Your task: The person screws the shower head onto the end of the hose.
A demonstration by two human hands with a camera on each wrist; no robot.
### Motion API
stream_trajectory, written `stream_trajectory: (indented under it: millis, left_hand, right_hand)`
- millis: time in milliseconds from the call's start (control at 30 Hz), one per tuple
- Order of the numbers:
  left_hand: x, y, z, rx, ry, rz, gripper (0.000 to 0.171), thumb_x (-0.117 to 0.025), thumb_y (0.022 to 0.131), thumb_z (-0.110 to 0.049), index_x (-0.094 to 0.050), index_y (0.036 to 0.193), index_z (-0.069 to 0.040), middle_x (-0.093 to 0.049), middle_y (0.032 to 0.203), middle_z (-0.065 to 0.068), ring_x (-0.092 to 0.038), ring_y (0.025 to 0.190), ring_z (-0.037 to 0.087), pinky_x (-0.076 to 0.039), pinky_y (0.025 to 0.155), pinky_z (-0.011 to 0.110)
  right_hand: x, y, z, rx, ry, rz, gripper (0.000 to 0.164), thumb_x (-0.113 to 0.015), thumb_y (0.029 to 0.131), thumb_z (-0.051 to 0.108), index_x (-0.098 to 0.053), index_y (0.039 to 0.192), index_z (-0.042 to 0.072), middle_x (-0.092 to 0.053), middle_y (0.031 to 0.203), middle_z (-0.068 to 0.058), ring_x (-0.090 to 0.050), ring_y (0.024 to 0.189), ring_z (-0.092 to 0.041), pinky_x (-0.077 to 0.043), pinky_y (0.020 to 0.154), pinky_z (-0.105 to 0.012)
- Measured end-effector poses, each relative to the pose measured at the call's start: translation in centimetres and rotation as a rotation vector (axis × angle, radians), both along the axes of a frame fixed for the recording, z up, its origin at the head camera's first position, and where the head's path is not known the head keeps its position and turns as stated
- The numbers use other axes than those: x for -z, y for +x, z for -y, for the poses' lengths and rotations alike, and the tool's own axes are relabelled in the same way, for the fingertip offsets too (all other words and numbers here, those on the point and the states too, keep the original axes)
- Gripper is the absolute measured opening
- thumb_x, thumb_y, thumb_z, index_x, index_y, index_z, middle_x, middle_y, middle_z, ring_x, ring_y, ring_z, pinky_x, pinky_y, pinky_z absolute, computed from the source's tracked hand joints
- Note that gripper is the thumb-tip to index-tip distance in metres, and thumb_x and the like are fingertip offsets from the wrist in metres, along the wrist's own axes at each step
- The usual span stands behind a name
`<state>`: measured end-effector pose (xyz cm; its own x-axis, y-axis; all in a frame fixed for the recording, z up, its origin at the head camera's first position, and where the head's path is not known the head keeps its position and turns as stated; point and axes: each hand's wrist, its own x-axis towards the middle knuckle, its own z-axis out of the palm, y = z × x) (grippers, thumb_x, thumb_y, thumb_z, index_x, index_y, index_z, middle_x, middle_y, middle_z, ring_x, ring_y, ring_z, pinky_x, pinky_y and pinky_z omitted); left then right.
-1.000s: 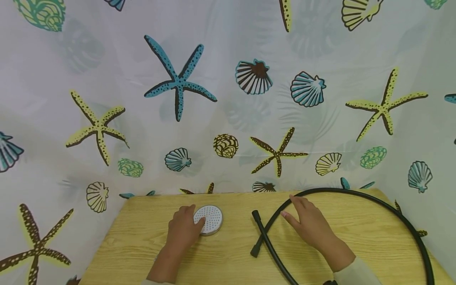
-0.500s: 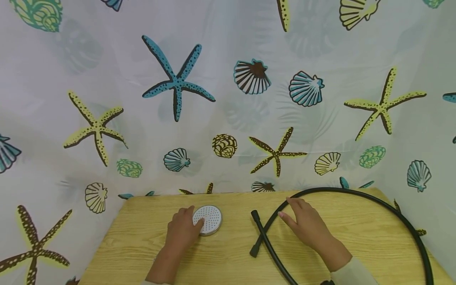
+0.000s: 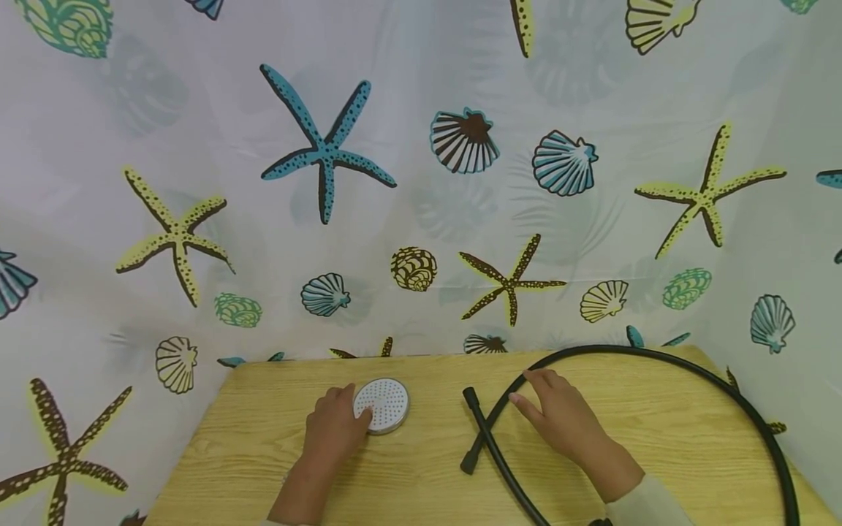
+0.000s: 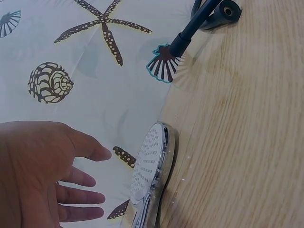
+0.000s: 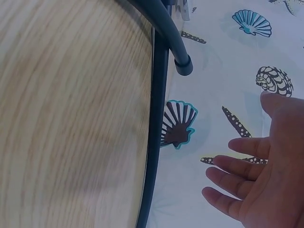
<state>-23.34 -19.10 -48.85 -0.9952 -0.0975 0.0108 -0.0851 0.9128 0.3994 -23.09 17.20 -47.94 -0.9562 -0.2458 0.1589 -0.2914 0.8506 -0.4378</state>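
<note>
A round shower head (image 3: 383,404) with a pale nozzle face and chrome rim lies on the wooden table, its handle mostly hidden under my left arm in the head view. My left hand (image 3: 333,427) hovers just over its left side. In the left wrist view a gap separates the relaxed fingers of that hand (image 4: 38,175) from the shower head (image 4: 151,164). To the right, a black shower hose (image 3: 612,351) lies in a wide loop, its two ends crossing. Above the loop's left part is my right hand (image 3: 562,413), fingers loosely extended; the right wrist view shows it apart from the hose (image 5: 154,137).
The wooden table (image 3: 421,482) spans the front. A white curtain (image 3: 395,44) printed with starfish and shells hangs behind it and along both sides. One hose end fitting (image 3: 470,462) points toward me, the other (image 3: 469,394) toward the curtain.
The right hand has drifted slightly left and down, nearer the hose's left side. The left hand stays almost still over the shower head. The head view has shifted a little.
</note>
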Motion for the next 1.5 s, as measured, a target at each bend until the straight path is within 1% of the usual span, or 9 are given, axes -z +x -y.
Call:
stream_trajectory:
  millis: [500, 767, 1100, 1500]
  left_hand:
    - [0.3, 0.2, 0.1, -0.014, -0.003, 0.032, 0.060, -0.065, 0.096, -0.027, -0.049, 0.142, 0.009, -0.052, 0.139, 0.032, -0.049, 0.129, 0.051, -0.044, 0.101, 0.071]
    - [0.7, 0.0, 0.5, -0.017, 0.002, 0.058, 0.060, -0.065, 0.096, -0.027, -0.049, 0.142, 0.009, -0.052, 0.138, 0.032, -0.049, 0.129, 0.051, -0.044, 0.102, 0.070]
    - [1.1, 0.0, 0.8, -0.016, 0.029, 0.062, 0.063, -0.064, 0.096, -0.027, -0.046, 0.144, 0.009, -0.049, 0.142, 0.033, -0.046, 0.131, 0.053, -0.042, 0.104, 0.072]
    - [1.3, 0.3, 0.9, -0.009, 0.002, 0.051, 0.061, -0.065, 0.095, -0.026, -0.048, 0.142, 0.010, -0.051, 0.138, 0.033, -0.049, 0.128, 0.052, -0.046, 0.100, 0.070]
  right_hand:
    - [0.4, -0.1, 0.7, -0.020, 0.007, 0.000, 0.062, -0.049, 0.104, 0.051, -0.050, 0.146, 0.006, -0.054, 0.144, -0.020, -0.053, 0.133, -0.041, -0.046, 0.109, -0.061]
    - [0.5, -0.1, 1.1, -0.025, 0.010, -0.014, 0.061, -0.050, 0.103, 0.050, -0.052, 0.144, 0.005, -0.056, 0.141, -0.019, -0.054, 0.131, -0.039, -0.047, 0.108, -0.060]
    - [0.8, -0.2, 1.4, -0.030, 0.024, -0.016, 0.058, -0.052, 0.103, 0.049, -0.054, 0.142, 0.005, -0.058, 0.139, -0.019, -0.055, 0.130, -0.038, -0.048, 0.107, -0.058]
    - [0.8, 0.2, 1.8, -0.042, 0.024, -0.007, 0.056, -0.054, 0.103, 0.046, -0.056, 0.140, 0.004, -0.059, 0.137, -0.019, -0.057, 0.128, -0.038, -0.049, 0.106, -0.057]
